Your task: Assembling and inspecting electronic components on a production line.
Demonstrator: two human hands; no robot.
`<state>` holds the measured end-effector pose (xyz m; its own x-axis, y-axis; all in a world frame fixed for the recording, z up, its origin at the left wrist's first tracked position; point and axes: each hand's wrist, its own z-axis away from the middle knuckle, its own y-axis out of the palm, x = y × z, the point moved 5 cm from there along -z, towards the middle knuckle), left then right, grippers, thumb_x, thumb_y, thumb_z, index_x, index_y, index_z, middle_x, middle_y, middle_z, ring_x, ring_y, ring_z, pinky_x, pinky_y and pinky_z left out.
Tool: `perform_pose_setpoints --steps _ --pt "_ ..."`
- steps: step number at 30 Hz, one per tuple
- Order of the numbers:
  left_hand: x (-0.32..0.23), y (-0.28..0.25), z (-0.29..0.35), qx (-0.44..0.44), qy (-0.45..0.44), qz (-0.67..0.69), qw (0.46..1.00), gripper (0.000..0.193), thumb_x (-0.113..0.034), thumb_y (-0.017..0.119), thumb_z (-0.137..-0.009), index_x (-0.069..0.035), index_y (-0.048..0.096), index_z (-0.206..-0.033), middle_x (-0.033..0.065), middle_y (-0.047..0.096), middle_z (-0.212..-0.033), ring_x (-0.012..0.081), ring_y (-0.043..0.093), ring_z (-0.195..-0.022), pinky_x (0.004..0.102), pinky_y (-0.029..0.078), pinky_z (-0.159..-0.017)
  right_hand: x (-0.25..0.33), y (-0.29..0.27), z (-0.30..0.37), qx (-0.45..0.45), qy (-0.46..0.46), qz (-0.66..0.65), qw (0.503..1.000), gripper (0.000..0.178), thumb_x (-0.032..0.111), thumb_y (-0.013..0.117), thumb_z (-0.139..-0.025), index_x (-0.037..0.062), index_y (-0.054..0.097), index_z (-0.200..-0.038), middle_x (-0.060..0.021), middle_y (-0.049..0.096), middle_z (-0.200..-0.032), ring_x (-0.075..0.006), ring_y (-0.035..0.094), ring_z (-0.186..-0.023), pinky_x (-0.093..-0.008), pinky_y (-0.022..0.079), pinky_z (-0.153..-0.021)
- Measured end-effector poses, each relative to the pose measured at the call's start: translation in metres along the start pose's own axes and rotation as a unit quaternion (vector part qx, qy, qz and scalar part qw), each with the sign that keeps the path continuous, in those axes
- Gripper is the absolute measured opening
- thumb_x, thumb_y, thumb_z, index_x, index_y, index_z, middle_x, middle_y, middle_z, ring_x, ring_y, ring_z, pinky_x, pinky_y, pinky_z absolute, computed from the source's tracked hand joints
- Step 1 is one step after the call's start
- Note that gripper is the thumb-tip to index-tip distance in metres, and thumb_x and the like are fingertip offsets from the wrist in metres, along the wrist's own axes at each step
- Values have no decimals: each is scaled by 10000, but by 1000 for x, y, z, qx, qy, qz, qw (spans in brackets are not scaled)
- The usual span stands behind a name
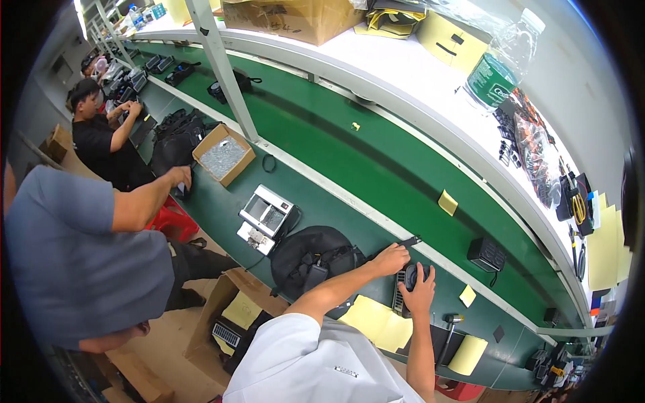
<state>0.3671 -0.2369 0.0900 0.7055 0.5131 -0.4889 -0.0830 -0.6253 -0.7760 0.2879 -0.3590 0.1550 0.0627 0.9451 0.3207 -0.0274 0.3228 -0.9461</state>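
The white shirt [322, 363] is nearest, both forearms angled forward over the worktop [312, 216]. Past the yellow sheets [376, 324], the right hand [419, 292], half open, has thumb and fingers around the black device [410, 277] on the worktop. Slightly farther left, the left hand [391, 260] bends, fingers loosely curled, beside a black strap [408, 242]; its grip I cannot tell.

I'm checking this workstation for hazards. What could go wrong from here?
The hammer lies close to the right forearm and might get knocked. The black strap by the left hand could snag on the white rail. The yellow sheets near the bench's edge may slide off.
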Motion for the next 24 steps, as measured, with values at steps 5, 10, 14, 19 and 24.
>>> perform_pose_setpoints --steps 5,10,14,19,24 --pt "-5 4 1 34 12 -13 999 123 -112 635 -742 -71 622 -857 69 607 -903 239 560 -943 370 416 -843 0 5 -20 20 26 38 999 762 452 757 -681 205 478 -1345 -213 373 -1399 -437 497 -1132 -545 463 -872" --pt "-10 2 10 3 22 -12 1000 153 -110 674 -696 -63 593 -817 80 578 -865 248 553 -898 372 417 -805 -2 10 -25 29 -38 58 997 735 486 746 -678 210 501 -1313 -209 422 -1321 -438 505 -1125 -535 487 -847" --pt "-6 0 9 -20 -1 -21 1000 122 -115 652 -720 -69 586 -813 80 574 -859 251 554 -902 371 417 -805 2 9 -29 64 -37 47 996 715 483 745 -683 206 506 -1297 -218 420 -1321 -444 515 -1111 -543 486 -847" --pt "-26 -21 -4 -101 -81 -48 990 150 -147 597 -807 -43 580 -913 119 578 -944 289 557 -936 422 429 -806 -25 7 -43 48 243 56 967 741 609 578 -776 92 497 -1300 -265 500 -1275 -492 561 -1083 -545 477 -892" --pt "-81 1 29 32 -304 2 952 343 -253 568 -908 12 515 -1119 212 573 -1080 377 594 -958 497 485 -777 -144 18 -28 85 339 47 936 699 571 448 -855 -77 614 -1059 -272 630 -1108 -438 619 -1030 -501 477 -916"
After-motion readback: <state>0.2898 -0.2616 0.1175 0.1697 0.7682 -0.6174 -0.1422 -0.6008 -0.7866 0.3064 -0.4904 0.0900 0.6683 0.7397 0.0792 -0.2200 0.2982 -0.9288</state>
